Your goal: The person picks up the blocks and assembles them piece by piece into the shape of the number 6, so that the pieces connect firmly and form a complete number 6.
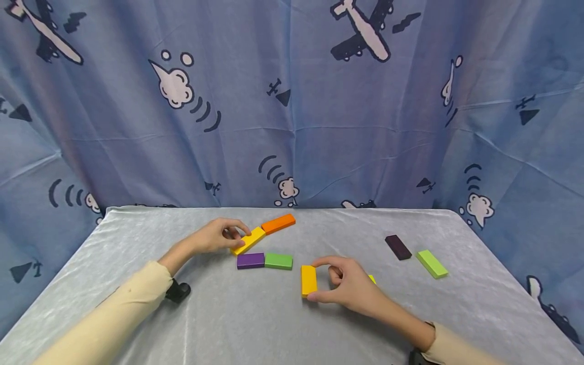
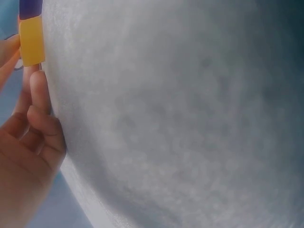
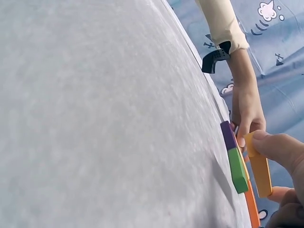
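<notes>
In the head view my left hand [image 1: 214, 236] pinches a yellow block [image 1: 252, 239] between thumb and fingers, its far end against an orange block [image 1: 279, 223]. The left wrist view shows the end of this yellow block [image 2: 32, 42] at the fingertips. Just nearer lie a purple block [image 1: 250, 261] and a green block [image 1: 279, 261], end to end. To their right, my right hand [image 1: 353, 285] grips a yellow-orange block [image 1: 308, 280] by its two short ends, thumb on the near one. The right wrist view shows this block [image 3: 261, 173] between thumb and finger.
A dark brown block [image 1: 398, 247] and a lime block [image 1: 431, 264] lie on the right side of the pale cloth-covered table [image 1: 228, 324]. Part of a bright yellow block [image 1: 372, 279] shows behind my right hand. A blue patterned curtain [image 1: 246, 152] hangs behind the table.
</notes>
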The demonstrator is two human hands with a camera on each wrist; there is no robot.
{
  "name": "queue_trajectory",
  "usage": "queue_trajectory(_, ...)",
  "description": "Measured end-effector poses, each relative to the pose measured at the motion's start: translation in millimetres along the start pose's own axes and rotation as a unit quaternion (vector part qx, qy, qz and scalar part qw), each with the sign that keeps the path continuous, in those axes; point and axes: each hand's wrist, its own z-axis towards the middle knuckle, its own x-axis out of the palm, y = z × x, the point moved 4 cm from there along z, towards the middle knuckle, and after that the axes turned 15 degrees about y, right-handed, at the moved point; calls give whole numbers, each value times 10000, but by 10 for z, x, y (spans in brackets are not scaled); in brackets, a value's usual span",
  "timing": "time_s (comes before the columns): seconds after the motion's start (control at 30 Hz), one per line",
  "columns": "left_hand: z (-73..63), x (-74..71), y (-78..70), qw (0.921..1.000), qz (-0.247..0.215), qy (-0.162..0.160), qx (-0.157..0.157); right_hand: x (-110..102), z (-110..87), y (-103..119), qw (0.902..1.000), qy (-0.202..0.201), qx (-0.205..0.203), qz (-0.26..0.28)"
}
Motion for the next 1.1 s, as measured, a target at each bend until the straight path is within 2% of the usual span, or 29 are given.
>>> queue_trajectory(0.23, 8, 3, 4, 10000, 1, -1, -5, 97, 70, 21, 9997, 80, 193, 82)
queue_trajectory(0.57, 11, 5, 5, 10000, 1, -15, 0, 227, 175, 28, 9994, 209, 163, 228)
queue_trajectory(1.1, 27, 7, 1, 10000, 25, -22, 42, 294, 257, 52, 9985, 243, 424, 234)
